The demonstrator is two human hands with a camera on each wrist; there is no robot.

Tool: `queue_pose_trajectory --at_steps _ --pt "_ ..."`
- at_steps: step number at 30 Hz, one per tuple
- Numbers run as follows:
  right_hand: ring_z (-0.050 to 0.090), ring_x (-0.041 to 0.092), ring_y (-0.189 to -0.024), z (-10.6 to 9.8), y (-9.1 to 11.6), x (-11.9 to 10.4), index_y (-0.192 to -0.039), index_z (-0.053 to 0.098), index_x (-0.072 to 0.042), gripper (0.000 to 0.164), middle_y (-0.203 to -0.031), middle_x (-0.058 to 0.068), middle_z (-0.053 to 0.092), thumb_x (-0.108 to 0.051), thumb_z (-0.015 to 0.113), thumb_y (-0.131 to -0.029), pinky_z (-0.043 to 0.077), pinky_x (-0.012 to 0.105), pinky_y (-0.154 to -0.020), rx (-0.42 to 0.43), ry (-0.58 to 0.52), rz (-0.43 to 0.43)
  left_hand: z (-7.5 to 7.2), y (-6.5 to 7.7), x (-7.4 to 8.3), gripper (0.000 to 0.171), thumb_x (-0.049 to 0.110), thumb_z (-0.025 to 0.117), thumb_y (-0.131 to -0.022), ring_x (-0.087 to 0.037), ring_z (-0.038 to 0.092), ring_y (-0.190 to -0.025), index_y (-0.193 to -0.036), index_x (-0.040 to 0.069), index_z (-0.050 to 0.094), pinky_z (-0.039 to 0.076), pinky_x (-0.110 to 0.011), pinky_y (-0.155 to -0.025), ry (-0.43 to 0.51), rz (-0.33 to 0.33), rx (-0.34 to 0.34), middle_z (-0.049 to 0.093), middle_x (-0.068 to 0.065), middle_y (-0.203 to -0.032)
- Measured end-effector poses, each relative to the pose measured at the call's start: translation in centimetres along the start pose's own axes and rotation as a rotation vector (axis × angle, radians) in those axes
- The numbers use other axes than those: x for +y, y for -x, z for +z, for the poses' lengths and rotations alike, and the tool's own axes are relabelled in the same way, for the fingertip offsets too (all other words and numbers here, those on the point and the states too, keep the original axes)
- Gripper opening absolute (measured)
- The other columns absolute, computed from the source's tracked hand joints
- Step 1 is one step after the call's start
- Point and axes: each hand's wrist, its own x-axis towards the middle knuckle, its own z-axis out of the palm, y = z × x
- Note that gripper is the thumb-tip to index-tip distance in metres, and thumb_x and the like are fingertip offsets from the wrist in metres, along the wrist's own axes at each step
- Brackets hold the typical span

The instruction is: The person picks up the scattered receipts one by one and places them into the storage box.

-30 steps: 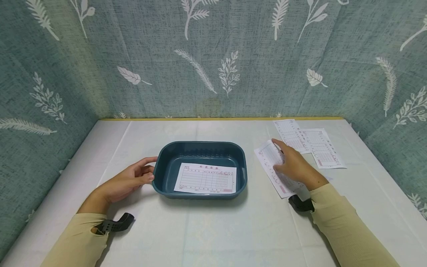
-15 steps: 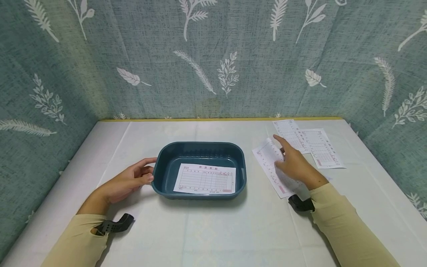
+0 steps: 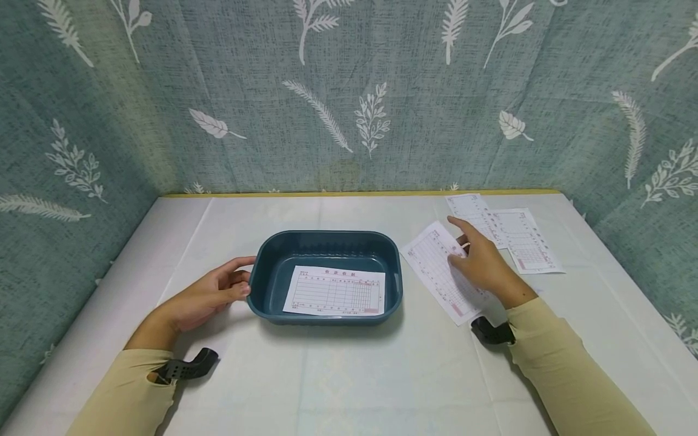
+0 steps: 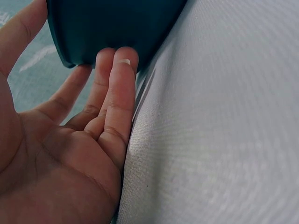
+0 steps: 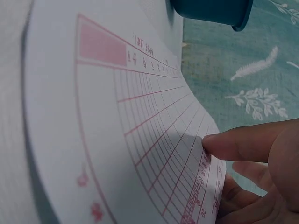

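A dark teal plastic basin (image 3: 329,320) stands on the table, and a printed receipt slip (image 3: 335,291) lies flat inside it. My left hand (image 3: 209,293) is at the basin's left side. Its fingertips touch the outer wall, low by the tablecloth in the left wrist view. To the right of the basin, my right hand (image 3: 482,261) pinches another receipt slip (image 3: 433,260) by its edge between thumb and fingers. In the right wrist view this paper (image 5: 100,112) bows upward, showing a pink grid, the thumb on its printed face.
Two more receipt slips (image 3: 474,212) (image 3: 528,242) lie overlapping at the table's back right, just beyond my right hand. The white tablecloth (image 3: 349,375) covers the table, which ends at a yellow edge (image 3: 327,194) against the leaf-patterned curtain (image 3: 245,72).
The receipt slip in my right hand has shifted left and turned slightly toward the basin, its far end lifting away from the hand. My left hand and the basin stay in place.
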Motion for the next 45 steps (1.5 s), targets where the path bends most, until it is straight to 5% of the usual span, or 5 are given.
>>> queue_pose_trajectory --at_steps 26,38,45 --pt "0.059 0.035 -0.101 -0.3 0.6 -1.3 -0.150 0.044 -0.011 0.062 -0.114 0.021 0.060 0.000 0.064 -0.093 0.047 0.043 -0.084 0.119 -0.052 -0.080 0.0 -0.1 0.1 0.069 0.024 0.062 -0.099 -0.019 0.052 -0.118 -0.156 0.010 0.026 0.047 -0.016 -0.092 0.005 0.008 -0.004 0.049 -0.022 -0.137" --pt "0.063 0.030 -0.096 -0.4 0.7 -1.6 -0.118 0.065 0.000 0.026 -0.109 0.020 0.069 -0.009 0.068 -0.094 0.047 0.034 -0.080 0.153 -0.078 -0.105 0.0 0.3 0.2 0.068 0.023 0.062 -0.100 -0.014 0.054 -0.114 -0.156 0.008 0.025 0.047 -0.016 -0.092 0.022 0.023 -0.015 0.052 -0.018 -0.131" --pt "0.064 0.028 -0.093 -0.4 0.7 -1.8 -0.113 0.066 -0.002 0.019 -0.109 0.019 0.071 -0.009 0.066 -0.095 0.047 0.030 -0.076 0.167 -0.091 -0.123 0.1 0.2 0.2 0.069 0.022 0.062 -0.100 -0.014 0.054 -0.115 -0.156 0.009 0.025 0.047 -0.016 -0.092 0.021 0.015 -0.010 0.051 -0.020 -0.134"
